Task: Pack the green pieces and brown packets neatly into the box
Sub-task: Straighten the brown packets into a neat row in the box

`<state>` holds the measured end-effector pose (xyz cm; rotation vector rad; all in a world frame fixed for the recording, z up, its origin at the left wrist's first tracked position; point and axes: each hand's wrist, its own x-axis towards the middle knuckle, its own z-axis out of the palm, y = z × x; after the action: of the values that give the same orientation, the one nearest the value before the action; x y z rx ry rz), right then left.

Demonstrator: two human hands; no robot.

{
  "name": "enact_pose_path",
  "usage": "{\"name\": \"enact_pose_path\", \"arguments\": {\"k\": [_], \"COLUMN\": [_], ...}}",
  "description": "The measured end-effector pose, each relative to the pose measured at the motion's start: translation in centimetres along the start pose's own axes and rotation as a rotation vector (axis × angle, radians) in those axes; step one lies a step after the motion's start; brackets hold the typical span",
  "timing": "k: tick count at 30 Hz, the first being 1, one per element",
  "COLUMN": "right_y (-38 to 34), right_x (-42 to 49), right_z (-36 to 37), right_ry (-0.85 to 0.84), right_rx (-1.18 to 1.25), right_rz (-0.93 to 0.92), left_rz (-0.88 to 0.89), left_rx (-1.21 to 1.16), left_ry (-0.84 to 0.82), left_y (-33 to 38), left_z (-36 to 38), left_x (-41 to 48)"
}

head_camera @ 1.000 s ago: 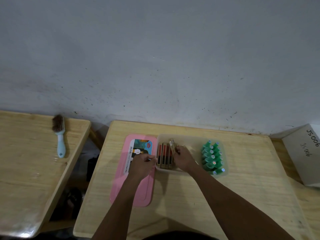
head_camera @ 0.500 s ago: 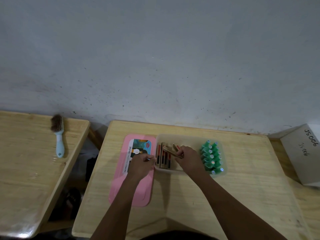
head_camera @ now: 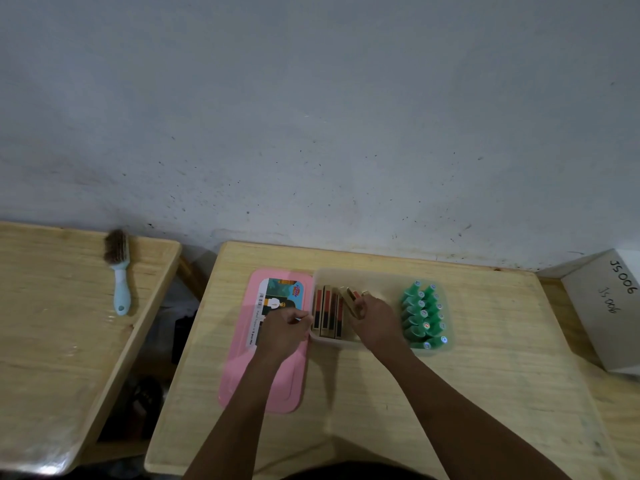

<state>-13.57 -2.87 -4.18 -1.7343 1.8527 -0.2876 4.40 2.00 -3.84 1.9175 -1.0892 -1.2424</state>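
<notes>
A person stands at a light wooden bench [head_camera: 485, 382] against the grey wall. On it sits a translucent rectangular plastic box [head_camera: 381, 279], and just beside its left wall lies a flat pink plastic lid [head_camera: 266, 379] with a printed label. At the right end of the box the small green bottle-shaped pieces [head_camera: 423, 315] lie packed in two close rows. At the left end the slim brown packets [head_camera: 326, 315] stand on edge, side by side. The left grip [head_camera: 284, 330] is clenched on the left wall of the box, over the lid. The right grip [head_camera: 375, 323] is inside the box, between the packets and the green pieces, and pinches one more brown packet [head_camera: 349, 300], which leans toward the standing row. On a second wooden bench [head_camera: 52, 341] to the left lies a brush with a pale blue handle [head_camera: 119, 271]. At the far right there is a white carton [head_camera: 602, 313] with handwriting.
</notes>
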Motion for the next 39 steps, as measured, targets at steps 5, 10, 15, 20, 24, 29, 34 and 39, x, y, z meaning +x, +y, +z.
{"name": "enact_pose_path", "arguments": {"k": [5, 10, 15, 20, 24, 29, 34, 39], "right_y": [0.1, 0.2, -0.6, -1.3, -1.5, -1.7, -2.1, -2.7], "right_x": [0.5, 0.7, 0.4, 0.8, 0.9, 1.0, 0.8, 0.9], "right_z": [0.0, -0.3, -0.9, -0.4, -0.3, 0.4, 0.5, 0.5], "right_ry": [-0.025, -0.058, -0.147, -0.265, -0.273, -0.234, -0.246, -0.23], "right_rx": [0.166, 0.638, 0.805, 0.789, 0.787, 0.681, 0.533, 0.19], "right_rz": [0.084, 0.273, 0.406, 0.428, 0.416, 0.341, 0.3, 0.133], "left_rz": [-0.002, 0.009, 0.02, 0.004, 0.011, 0.014, 0.009, 0.016], "left_rx": [-0.019, -0.004, 0.021, 0.012, 0.037, 0.061, 0.045, 0.049], "left_ry": [0.0, 0.001, 0.001, 0.006, 0.014, 0.013, 0.016, 0.018], "left_y": [0.1, 0.1, 0.1, 0.1, -0.1, -0.1, -0.3, -0.3], "left_z": [0.0, 0.0, 0.0, 0.1, 0.1, 0.2, 0.2, 0.2], "left_x": [0.0, -0.1, -0.2, -0.1, 0.0, 0.0, 0.1, 0.1]}}
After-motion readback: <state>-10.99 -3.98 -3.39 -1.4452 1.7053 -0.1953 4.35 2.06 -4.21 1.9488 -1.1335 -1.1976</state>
